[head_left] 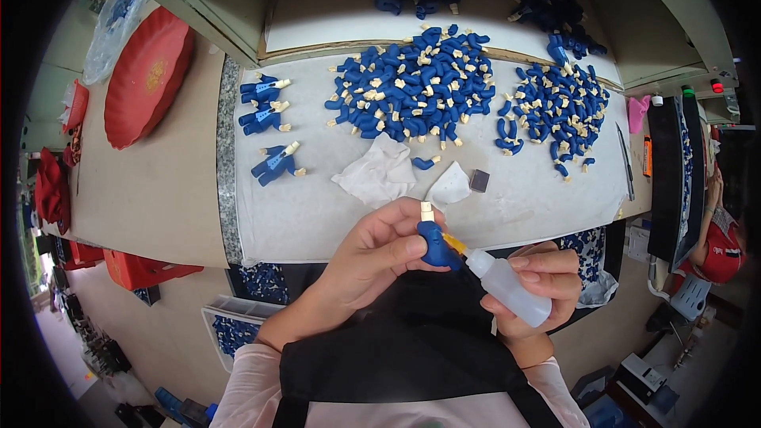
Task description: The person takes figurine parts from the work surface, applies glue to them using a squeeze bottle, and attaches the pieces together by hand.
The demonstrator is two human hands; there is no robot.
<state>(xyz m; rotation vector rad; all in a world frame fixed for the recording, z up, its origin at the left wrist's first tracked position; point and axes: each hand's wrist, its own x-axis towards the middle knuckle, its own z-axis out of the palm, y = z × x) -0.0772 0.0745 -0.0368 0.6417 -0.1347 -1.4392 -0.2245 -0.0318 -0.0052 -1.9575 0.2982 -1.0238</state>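
Near the front edge of the table, my left hand (pixel 379 244) pinches a small blue figurine body (pixel 434 246) with a cream-coloured neck stub pointing up. My right hand (pixel 548 276) is wrapped round a translucent white squeeze bottle (pixel 511 292), tilted so its yellowish tip meets or nearly meets the figurine's right side. Whether any liquid comes out is too small to tell. Beyond my hands lie a crumpled white cloth (pixel 377 174), a single loose blue arm (pixel 426 163), a white scrap (pixel 450 185) and a small dark square block (pixel 479 181).
A large heap of blue arms (pixel 412 83) covers the table's far middle, with a smaller heap (pixel 559 111) to its right. Three blue figures (pixel 275 164) lie in a column at left. A shelf (pixel 198 0) overhangs the back. A red scalloped tray (pixel 149 78) stands far left.
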